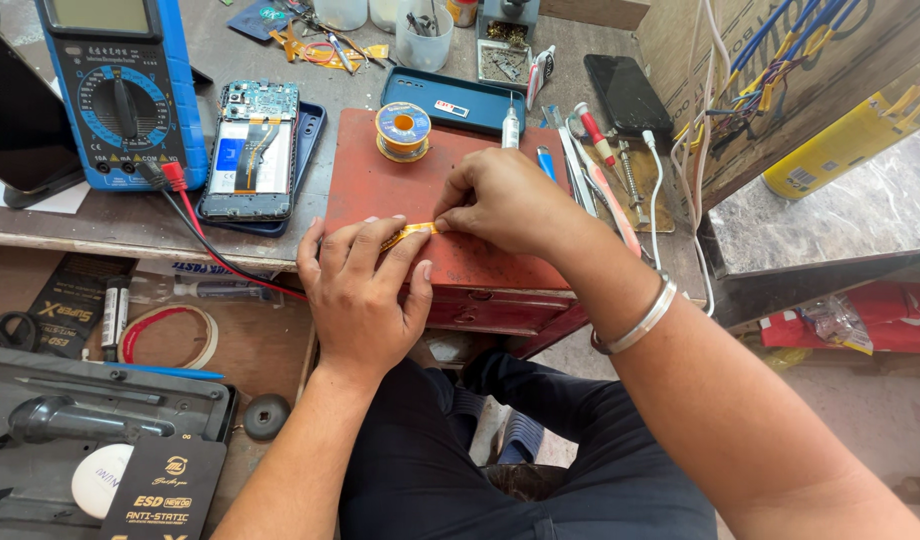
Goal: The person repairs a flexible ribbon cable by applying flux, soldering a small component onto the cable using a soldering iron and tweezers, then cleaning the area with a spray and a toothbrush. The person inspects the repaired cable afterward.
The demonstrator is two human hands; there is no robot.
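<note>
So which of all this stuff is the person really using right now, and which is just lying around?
In use:
- left hand and right hand, both pinching a small yellow strip
- red mat under them

Lying about:
- opened phone
- blue multimeter
- solder spool
- teal phone case
- black phone
- screwdrivers

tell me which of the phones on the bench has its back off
The phone left of the red mat, beside the blue multimeter: its circuit board shows. The black phone at upper right is closed.
</note>
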